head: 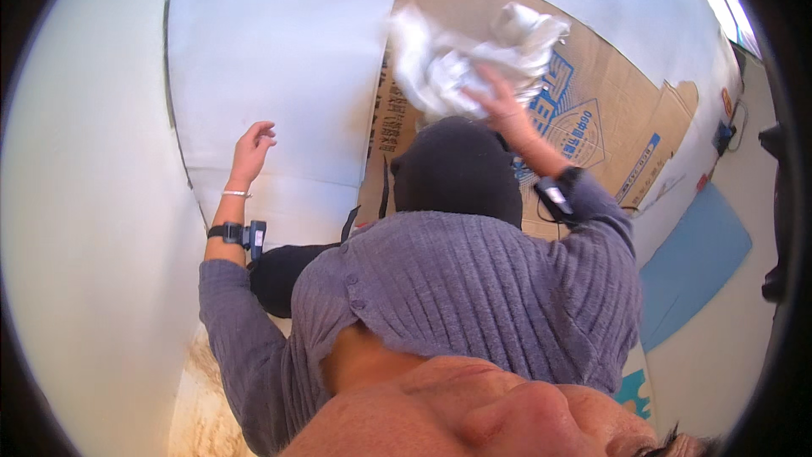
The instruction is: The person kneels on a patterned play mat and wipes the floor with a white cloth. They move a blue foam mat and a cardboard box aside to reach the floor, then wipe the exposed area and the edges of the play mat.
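Note:
My right hand [504,108] reaches forward over a flattened cardboard sheet [625,86]. Its spread fingers touch or lie just above a crumpled, shiny white cloth [453,73]. Motion blurs both the hand and the cloth, so a grip on the fabric cannot be made out. My left hand [252,149] is raised to the left, apart from the cloth, with loosely bent fingers and nothing in it. Below it, the wrist carries a pale bracelet [236,193] and a strapped black device [244,235]. Another black device [554,198] sits on the right forearm.
The cardboard bears printing and lies beside a white surface [273,76]. My knee in black trousers [457,171] covers the near part of the cardboard. A pale wall [95,203] rises at the left. At the right lies a blue sheet [698,266], near a cable [739,124].

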Available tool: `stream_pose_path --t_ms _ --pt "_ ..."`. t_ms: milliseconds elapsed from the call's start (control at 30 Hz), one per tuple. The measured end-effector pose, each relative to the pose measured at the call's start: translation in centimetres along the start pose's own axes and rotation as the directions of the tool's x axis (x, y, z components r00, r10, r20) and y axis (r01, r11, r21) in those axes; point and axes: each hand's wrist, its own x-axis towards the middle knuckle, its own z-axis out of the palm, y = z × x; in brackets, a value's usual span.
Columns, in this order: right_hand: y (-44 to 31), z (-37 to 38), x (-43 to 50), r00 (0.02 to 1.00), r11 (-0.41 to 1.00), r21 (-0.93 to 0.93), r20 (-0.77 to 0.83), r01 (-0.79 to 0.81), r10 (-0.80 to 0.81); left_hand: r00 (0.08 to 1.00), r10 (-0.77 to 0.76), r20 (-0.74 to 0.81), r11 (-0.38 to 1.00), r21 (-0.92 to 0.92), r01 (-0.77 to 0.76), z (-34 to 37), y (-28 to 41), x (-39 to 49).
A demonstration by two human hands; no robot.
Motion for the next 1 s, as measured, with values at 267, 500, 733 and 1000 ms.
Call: stream_pose_path --t_ms 267,500,733,1000 --pt "13.7 2.1 -0.1 0.999 0.878 -0.476 -0.032 -0.050 0.040 0.994 -0.105 0.006 0.993 0.052 0.104 -0.9 0.5 -0.3" --pt "32.7 -30.0 1.3 0.382 0.507 -0.222 -0.893 -0.833 0.237 0.993 -0.117 0.000 0.993 0.029 0.117 -0.8 1.5 -0.6" --pt "23.6 -23.0 -18.4 -0.024 0.376 0.195 -0.911 -0.906 0.412 0.996 -0.092 0.010 0.996 0.015 0.091 -0.7 1.0 0.5" --pt "21.3 0.8 -26.0 -0.452 0.064 0.918 -0.252 -0.391 0.856 0.998 -0.054 -0.013 0.998 0.031 0.055 -1.2 -1.2 -0.1"
